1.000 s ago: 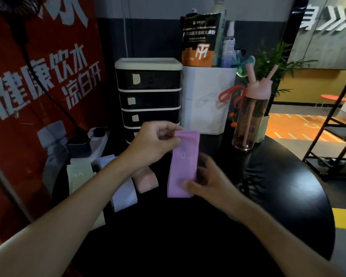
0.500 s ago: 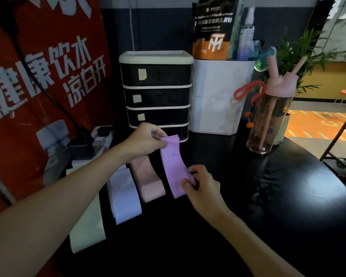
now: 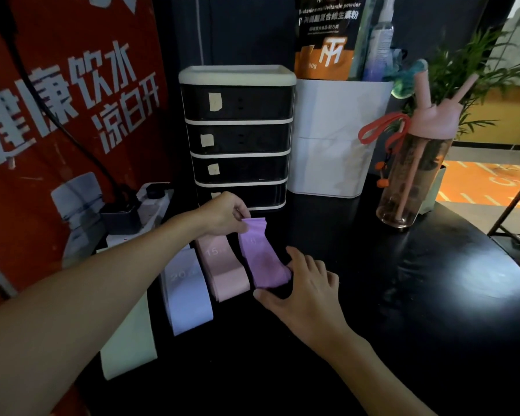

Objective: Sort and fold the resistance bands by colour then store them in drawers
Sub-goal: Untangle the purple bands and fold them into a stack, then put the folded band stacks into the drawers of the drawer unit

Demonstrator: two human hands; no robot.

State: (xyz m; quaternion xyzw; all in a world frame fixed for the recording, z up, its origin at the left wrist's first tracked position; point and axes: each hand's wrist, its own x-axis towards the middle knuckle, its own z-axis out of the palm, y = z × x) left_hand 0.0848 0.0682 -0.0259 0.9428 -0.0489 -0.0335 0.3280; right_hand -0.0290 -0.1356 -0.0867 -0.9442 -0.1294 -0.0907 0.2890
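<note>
One purple band (image 3: 261, 259), far edge pinched by left hand (image 3: 222, 214), right hand (image 3: 306, 292) alongside.

Our left hand (image 3: 222, 214) and right hand (image 3: 309, 292) are bare. Back from the fingers (image 3: 314, 265), our left forearm (image 3: 87, 295) and right forearm (image 3: 373, 370) are bare too, as far as we see.

The left hand (image 3: 222, 213) pinched the purple band's (image 3: 263, 259) far end on the black table (image 3: 403, 295); the right hand (image 3: 305, 291) touched its near end beside the pink band (image 3: 225, 268).
</note>
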